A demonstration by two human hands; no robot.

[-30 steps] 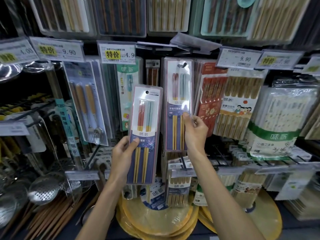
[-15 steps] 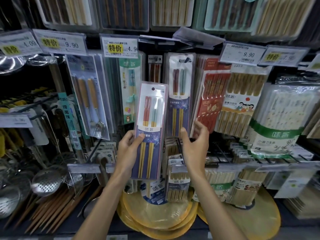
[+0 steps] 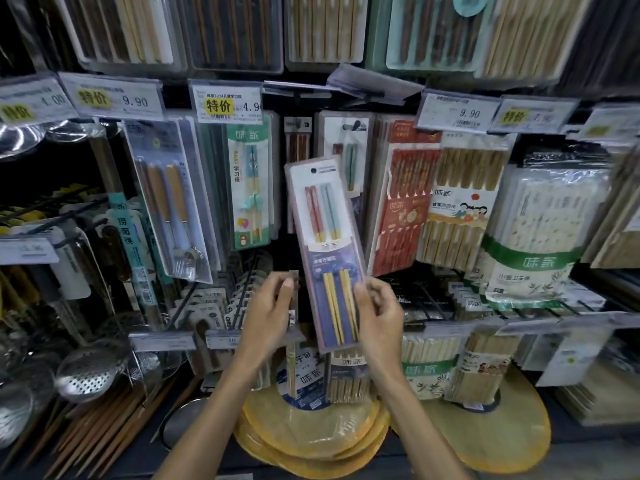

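A long clear pack of chopsticks (image 3: 327, 251), with red and blue handles and yellow tips, is tilted in front of the display. My right hand (image 3: 379, 317) grips its lower right edge, thumb on the front. My left hand (image 3: 272, 313) is just left of the pack with its fingers loosely curled and a narrow gap to the pack's edge. A matching pack (image 3: 348, 157) hangs on its hook behind, partly hidden.
Hooks carry a red chopstick pack (image 3: 401, 202), bamboo chopstick bundles (image 3: 457, 202), a children's chopstick card (image 3: 251, 188) and a fork and spoon set (image 3: 169, 202). Price tags (image 3: 227, 102) line the rail. Metal skimmers (image 3: 90, 372) sit lower left, round woven mats (image 3: 311, 431) below.
The pack passed from my left hand to my right hand, shifting right and tilting. My right hand left the hanging pack and took the held one. My left hand came off it.
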